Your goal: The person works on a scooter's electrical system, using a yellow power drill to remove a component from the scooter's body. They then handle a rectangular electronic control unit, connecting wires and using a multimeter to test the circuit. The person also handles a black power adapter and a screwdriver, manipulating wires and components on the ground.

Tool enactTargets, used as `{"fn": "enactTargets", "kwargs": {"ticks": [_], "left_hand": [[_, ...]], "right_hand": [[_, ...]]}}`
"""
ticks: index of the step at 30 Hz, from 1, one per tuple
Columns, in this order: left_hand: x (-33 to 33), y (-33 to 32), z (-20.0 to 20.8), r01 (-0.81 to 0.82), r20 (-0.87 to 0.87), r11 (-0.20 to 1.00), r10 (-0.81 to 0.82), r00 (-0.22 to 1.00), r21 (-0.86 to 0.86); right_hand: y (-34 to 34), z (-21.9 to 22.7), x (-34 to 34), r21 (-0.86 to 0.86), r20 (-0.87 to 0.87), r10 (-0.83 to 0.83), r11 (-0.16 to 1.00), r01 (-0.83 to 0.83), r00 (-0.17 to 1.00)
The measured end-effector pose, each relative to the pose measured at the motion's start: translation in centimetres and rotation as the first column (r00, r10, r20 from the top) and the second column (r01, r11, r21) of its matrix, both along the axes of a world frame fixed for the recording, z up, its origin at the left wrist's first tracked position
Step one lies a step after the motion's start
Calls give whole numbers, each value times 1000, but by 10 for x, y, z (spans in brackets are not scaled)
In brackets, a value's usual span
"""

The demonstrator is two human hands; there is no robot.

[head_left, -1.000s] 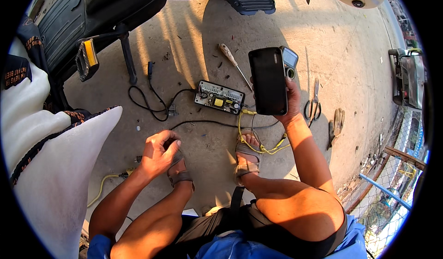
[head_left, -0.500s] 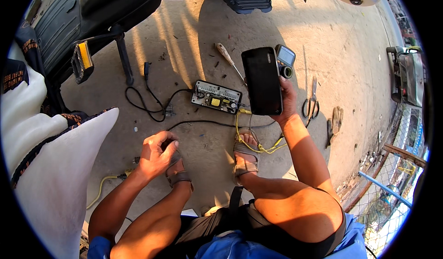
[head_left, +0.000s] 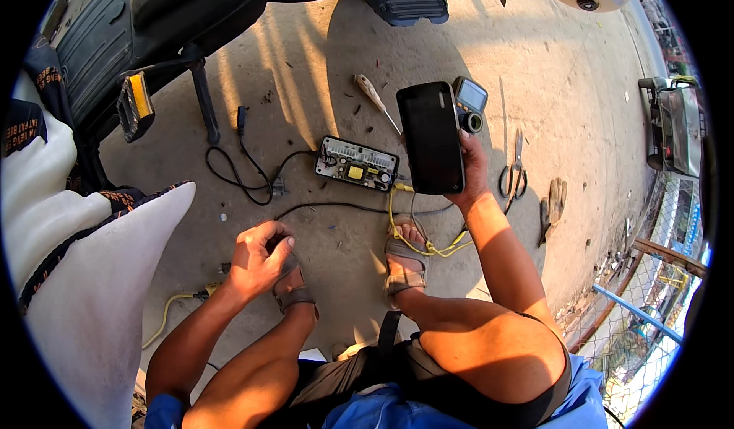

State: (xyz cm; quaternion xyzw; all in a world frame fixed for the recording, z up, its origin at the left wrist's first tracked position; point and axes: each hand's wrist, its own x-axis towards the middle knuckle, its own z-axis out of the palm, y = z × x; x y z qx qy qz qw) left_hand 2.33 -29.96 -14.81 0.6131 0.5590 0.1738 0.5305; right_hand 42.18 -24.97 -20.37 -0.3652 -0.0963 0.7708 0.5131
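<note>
In my right hand [head_left: 472, 170] is a flat black rectangular slab [head_left: 432, 140] with rounded corners, like a phone or casing cover; I cannot tell which. My left hand [head_left: 260, 259] hovers above my left foot, its fingers curled in and thumb close to the forefinger, with nothing visible in it. Between the hands and farther off lies an opened charger box [head_left: 357, 163], its circuit board and yellow transformer exposed. A screwdriver [head_left: 371, 94] with a pale handle points at the slab. Partly behind the slab sits a meter [head_left: 470, 95] with a small screen and round dial.
Scissors [head_left: 518, 165] and a dark glove [head_left: 556, 202] lie on the right. A black cable [head_left: 248, 192] loops left of the charger; yellow wires [head_left: 440, 249] cross near my right foot. A vehicle's pedal [head_left: 138, 104] and white bodywork [head_left: 92, 291] stand left.
The slab in my right hand has shifted slightly nearer and to the left. My left hand stays almost where it was.
</note>
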Motion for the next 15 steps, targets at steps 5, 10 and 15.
{"fn": "enactTargets", "kwargs": {"ticks": [5, 10, 15], "left_hand": [[0, 1, 3, 8, -26, 1000, -8, 1000, -29], [-2, -1, -2, 11, -10, 1000, -11, 1000, -14], [-1, 1, 1, 2, 2, 998, -2, 1000, -59]], "right_hand": [[1, 5, -5, -16, 1, -23, 1000, 23, 1000], [-1, 0, -2, -101, 66, -47, 994, 53, 997], [-1, 10, -8, -57, 224, 17, 998, -4, 974]]}}
